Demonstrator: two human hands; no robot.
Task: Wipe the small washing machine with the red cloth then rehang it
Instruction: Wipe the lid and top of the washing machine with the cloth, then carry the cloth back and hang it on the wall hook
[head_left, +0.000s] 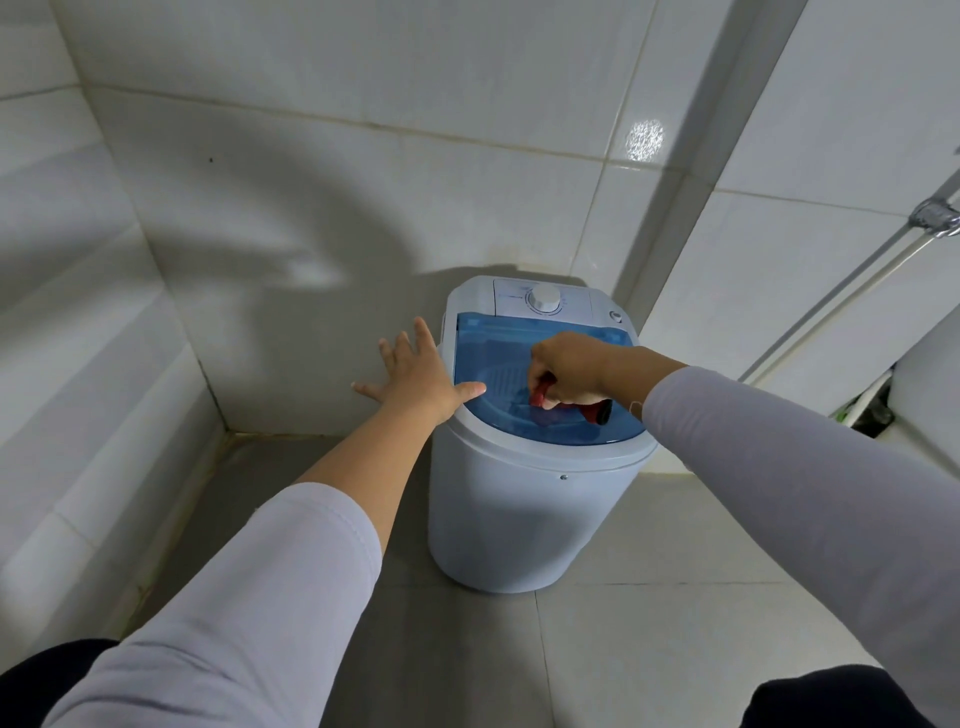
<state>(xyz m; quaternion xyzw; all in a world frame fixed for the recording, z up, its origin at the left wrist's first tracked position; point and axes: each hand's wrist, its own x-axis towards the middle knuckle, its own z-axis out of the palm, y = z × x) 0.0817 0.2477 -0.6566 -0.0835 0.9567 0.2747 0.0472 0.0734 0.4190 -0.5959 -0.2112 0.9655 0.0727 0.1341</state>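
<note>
A small white washing machine (524, 514) with a clear blue lid (493, 353) and a white dial (543, 300) stands on the floor against the tiled wall. My right hand (569, 369) is closed around the red cloth (543, 395), bunched up and pressed on the blue lid. Only bits of the cloth show below my fingers. My left hand (415, 374) is spread flat at the machine's left rim, thumb lying on the lid's edge, holding nothing.
Tiled walls meet in a corner (226, 428) to the left of the machine. A metal pipe and hose (852, 280) run down the right wall. A white fixture (924, 384) sits at the right edge. Grey floor tiles (649, 649) lie in front.
</note>
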